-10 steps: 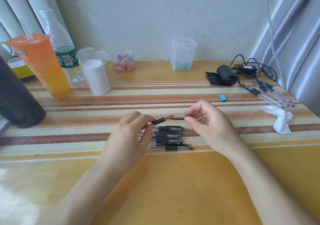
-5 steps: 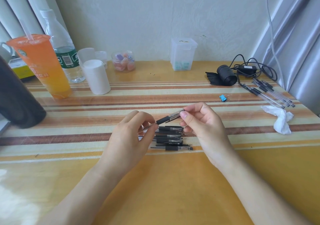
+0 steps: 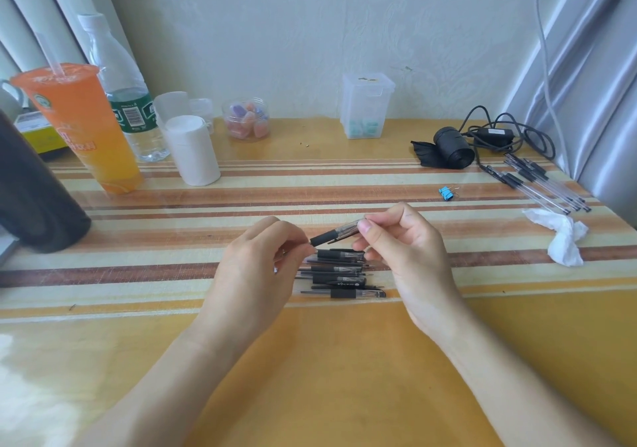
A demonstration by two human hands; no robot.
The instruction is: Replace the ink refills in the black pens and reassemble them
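Right hand (image 3: pixel 410 257) pinches the pen barrel (image 3: pixel 339 233), left hand (image 3: pixel 256 267) grips its tip end at frame centre; light, slick plastic, best held by the rubber grip

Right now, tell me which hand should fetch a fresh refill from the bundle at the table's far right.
Right. The right hand is nearer the refill bundle; the left hand would have to cross over. The right must first release the pen barrel.

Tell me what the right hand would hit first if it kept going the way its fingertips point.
The right hand points leftward along the held pen barrel, so it would likely meet the left hand first, already at the barrel's black grip end; depth between them is hard to judge.
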